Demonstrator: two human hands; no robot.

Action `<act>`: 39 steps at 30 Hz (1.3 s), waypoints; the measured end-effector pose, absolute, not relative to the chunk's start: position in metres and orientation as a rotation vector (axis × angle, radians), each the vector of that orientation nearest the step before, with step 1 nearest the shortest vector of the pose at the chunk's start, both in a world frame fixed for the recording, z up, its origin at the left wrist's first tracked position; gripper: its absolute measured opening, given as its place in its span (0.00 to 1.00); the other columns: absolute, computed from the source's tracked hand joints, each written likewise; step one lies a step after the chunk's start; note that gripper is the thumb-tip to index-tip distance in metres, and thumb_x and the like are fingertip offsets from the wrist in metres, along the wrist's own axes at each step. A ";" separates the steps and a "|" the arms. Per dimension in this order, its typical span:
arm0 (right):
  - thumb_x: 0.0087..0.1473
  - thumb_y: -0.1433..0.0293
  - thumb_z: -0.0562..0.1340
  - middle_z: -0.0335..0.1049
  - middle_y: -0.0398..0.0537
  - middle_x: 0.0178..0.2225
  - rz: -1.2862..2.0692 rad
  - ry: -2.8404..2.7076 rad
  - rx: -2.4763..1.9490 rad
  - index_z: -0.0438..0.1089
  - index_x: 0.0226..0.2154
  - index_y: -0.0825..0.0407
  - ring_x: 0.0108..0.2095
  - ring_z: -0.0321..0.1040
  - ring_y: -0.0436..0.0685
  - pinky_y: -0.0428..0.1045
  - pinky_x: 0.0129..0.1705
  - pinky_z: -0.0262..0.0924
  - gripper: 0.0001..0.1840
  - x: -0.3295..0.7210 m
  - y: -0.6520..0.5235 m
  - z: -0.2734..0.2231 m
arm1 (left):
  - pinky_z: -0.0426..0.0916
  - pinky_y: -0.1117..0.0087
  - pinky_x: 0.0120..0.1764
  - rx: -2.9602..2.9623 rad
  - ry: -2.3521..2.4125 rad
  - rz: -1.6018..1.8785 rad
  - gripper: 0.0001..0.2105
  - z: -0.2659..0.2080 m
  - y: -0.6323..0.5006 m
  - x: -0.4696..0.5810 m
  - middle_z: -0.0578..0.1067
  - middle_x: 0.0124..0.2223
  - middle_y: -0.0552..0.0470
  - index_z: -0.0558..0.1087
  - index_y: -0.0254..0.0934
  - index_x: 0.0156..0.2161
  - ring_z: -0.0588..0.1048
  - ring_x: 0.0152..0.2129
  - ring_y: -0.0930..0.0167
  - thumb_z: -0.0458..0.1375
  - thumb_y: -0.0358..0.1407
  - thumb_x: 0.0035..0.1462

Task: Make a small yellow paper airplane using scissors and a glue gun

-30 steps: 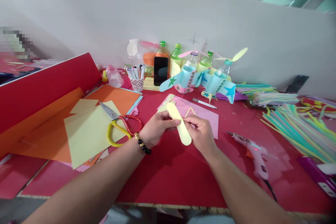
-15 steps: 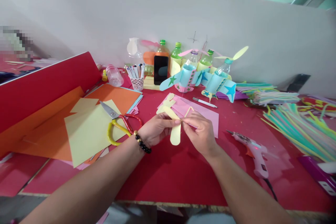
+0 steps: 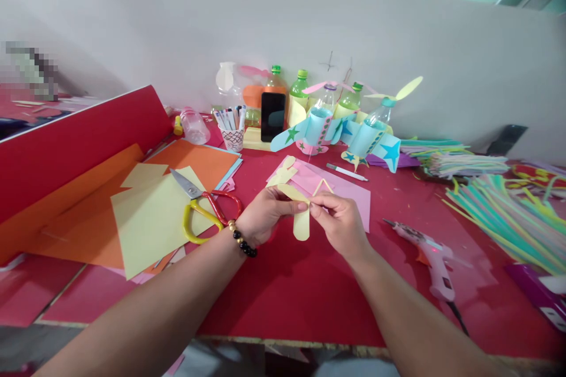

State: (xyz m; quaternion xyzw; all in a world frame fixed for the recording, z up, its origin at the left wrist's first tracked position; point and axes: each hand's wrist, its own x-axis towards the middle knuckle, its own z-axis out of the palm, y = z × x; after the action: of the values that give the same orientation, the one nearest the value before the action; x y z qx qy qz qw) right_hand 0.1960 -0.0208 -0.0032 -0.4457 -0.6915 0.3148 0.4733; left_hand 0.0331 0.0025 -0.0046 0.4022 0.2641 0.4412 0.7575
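My left hand (image 3: 275, 212) is closed, thumb against fingers, on a pale yellow paper propeller (image 3: 301, 225). One blade hangs down and the other points up and left. At the propeller's middle, the fingertips of my right hand (image 3: 338, 221) pinch its edge. A thin, bent yellow strip (image 3: 323, 184) shows just behind my right fingers; whether they touch it I cannot tell. Beyond my left hand, another yellow paper cutout (image 3: 285, 171) lies on pink paper (image 3: 360, 200). Scissors (image 3: 206, 206) with red and yellow handles rest beside my left wrist.
A pink glue gun (image 3: 427, 253) with its cord lies right of my right arm. Bottle planes (image 3: 321, 121), a phone (image 3: 273, 118) and a pen cup (image 3: 232, 138) stand at the back. Coloured strips (image 3: 499, 218) are heaped at right; yellow and orange paper (image 3: 145, 218) spreads at left.
The propeller has turned slightly in my fingers: its upper blade has tipped flatter and the lower one has shifted a little right. Both hands keep nearly the same place.
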 end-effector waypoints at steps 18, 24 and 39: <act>0.56 0.64 0.59 0.66 0.43 0.23 0.975 -1.650 -1.140 0.76 0.31 0.53 0.27 0.61 0.51 0.47 0.31 0.55 0.12 0.198 -0.018 -0.004 | 0.64 0.75 0.31 1.027 0.774 1.142 0.13 -0.009 0.002 0.037 0.72 0.25 0.55 0.71 0.31 0.26 0.69 0.24 0.77 0.71 0.31 0.36; 0.55 0.63 0.59 0.56 0.40 0.19 0.954 -1.548 -1.183 0.70 0.21 0.53 0.23 0.53 0.49 0.46 0.27 0.50 0.16 0.196 -0.017 -0.007 | 0.67 0.71 0.36 1.012 0.728 1.099 0.15 -0.009 0.002 0.037 0.74 0.31 0.52 0.73 0.30 0.33 0.72 0.29 0.73 0.70 0.31 0.38; 0.56 0.64 0.59 0.65 0.43 0.23 0.899 -1.566 -1.176 0.75 0.29 0.54 0.26 0.59 0.52 0.47 0.29 0.55 0.13 0.198 -0.017 -0.006 | 0.69 0.72 0.32 0.877 0.771 1.102 0.13 -0.005 0.001 0.034 0.74 0.28 0.54 0.70 0.32 0.30 0.73 0.25 0.75 0.69 0.34 0.41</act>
State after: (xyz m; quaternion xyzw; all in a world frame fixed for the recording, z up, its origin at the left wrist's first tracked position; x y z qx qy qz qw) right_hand 0.1975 -0.0172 -0.0060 -0.4806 -0.6401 0.3673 0.4737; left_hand 0.0343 0.0014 -0.0051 0.3931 0.3455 0.4937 0.6945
